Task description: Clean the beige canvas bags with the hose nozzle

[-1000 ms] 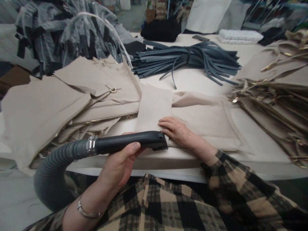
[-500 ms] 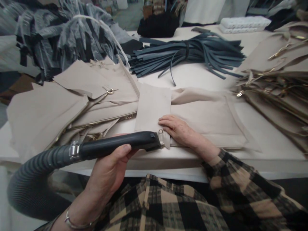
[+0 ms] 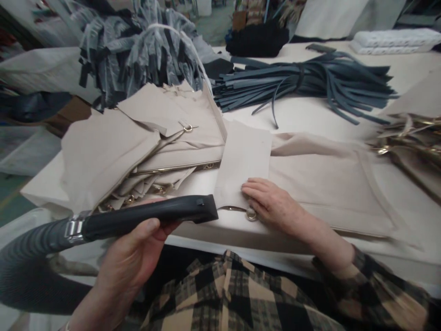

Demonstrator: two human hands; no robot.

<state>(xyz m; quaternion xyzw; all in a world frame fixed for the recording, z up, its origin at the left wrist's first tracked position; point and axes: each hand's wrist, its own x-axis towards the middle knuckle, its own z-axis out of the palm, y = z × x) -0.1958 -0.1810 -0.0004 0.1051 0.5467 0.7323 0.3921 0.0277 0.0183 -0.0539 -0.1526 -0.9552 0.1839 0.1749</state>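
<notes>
My left hand (image 3: 138, 250) is wrapped round a black hose nozzle (image 3: 151, 214), thumb along its near side. The flat mouth of the nozzle points right and stands a little short of the beige fabric bag piece (image 3: 317, 184). My right hand (image 3: 272, 202) rests on that piece with fingers laid over the lower part of a pale rectangular flap (image 3: 244, 151). Just below those fingers a gold ring (image 3: 251, 214) shows at the piece's near edge, beside a short stretch of zip. My right thumb is mostly hidden.
A ribbed grey hose (image 3: 31, 257) curves off at lower left. Beige bag pieces with zips (image 3: 113, 151) are heaped to the left, more (image 3: 413, 133) to the right. A tied bundle of dark blue straps (image 3: 303, 82) lies behind, near plastic-wrapped straps (image 3: 138, 55).
The nozzle has drawn back leftward from the flap's edge. The gold hardware under my right fingers now shows as a round ring. The view has swung left.
</notes>
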